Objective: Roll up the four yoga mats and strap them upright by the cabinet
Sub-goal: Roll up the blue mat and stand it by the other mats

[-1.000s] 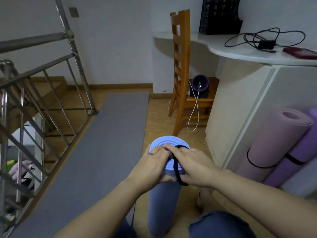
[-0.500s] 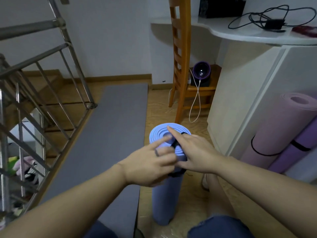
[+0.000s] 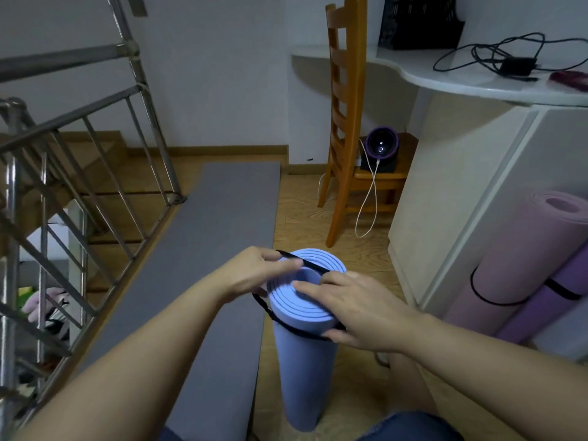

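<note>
A rolled blue yoga mat [image 3: 305, 370] stands upright on the floor in front of me. A black strap [image 3: 288, 324] loops over its top end and round its upper part. My left hand [image 3: 254, 272] pinches the strap at the far left of the roll's top. My right hand [image 3: 353, 307] lies on the top with fingers spread and its thumb hooked on the strap at the right side. A grey mat [image 3: 203, 281] lies flat on the floor to the left. A pink rolled mat [image 3: 521, 265] and a purple one [image 3: 550, 300], each with a black strap, lean against the white cabinet [image 3: 461, 198].
A metal stair railing [image 3: 79, 173] runs along the left beside the grey mat. A wooden chair [image 3: 343, 122] stands ahead with a purple speaker [image 3: 381, 147] and a white cable on it. The white counter [image 3: 477, 78] carries a black cable and adapter.
Both hands have spread apart. The left hand has pulled the strap out to the left across the roll's top, and the strap loop now hangs lower round the roll.
</note>
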`<state>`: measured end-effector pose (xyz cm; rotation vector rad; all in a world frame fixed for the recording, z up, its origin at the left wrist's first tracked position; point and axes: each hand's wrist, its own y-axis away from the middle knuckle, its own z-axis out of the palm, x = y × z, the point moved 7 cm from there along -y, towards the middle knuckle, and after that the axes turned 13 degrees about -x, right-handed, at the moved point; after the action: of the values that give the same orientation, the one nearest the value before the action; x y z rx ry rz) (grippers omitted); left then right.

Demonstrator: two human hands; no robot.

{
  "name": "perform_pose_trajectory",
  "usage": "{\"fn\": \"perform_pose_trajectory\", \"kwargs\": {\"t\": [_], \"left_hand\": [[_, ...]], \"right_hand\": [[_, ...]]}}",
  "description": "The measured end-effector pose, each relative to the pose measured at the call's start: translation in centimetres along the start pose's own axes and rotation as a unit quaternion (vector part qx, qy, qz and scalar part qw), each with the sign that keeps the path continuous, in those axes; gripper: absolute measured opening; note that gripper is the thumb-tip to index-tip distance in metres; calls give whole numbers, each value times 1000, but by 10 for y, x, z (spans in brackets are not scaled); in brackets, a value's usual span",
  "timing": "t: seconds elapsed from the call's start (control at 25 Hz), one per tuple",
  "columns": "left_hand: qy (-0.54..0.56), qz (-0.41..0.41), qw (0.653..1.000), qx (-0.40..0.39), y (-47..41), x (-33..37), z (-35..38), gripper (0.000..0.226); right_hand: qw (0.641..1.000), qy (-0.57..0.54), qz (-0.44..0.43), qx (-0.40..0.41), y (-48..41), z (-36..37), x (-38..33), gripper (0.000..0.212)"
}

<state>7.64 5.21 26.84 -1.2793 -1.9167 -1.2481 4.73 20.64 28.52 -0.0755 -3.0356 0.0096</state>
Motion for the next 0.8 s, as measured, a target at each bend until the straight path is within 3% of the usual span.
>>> {"fn": "perform_pose_trajectory", "kwargs": {"t": [0.08,0.16,0.24,0.32,0.4,0.48,0.6,0.68,0.8], "left_hand": [[-48,11,999,-18,-9,9,10,39],[-113,1,994,4,-15,15,10,40],[-95,-17,995,13,-17,14,7,36],[-51,-36,998,-2,-18,8,6,32],[-44,-50,998,-23,-16,4,6,33],[-43,-50,997,-48,-13,4,10,43],[-54,-40,995,-72,-12,3,13,76],[-50,-36,996,-59,-11,0,8,86],[-50,-30,996,-67,-9,1,15,99]], "right_hand": [[999,-16,26,40,9,2,9,87],[982,-130,128,53,16,7,31,97],[899,-345,270,-5,24,28,47,96],[813,-484,316,-69,24,49,48,61],[806,-498,306,-89,19,56,50,28],[817,-472,324,-71,18,57,62,9],[803,-468,366,-45,13,60,86,13],[776,-522,354,-27,3,55,92,12],[768,-543,340,6,-28,34,102,18]]}}
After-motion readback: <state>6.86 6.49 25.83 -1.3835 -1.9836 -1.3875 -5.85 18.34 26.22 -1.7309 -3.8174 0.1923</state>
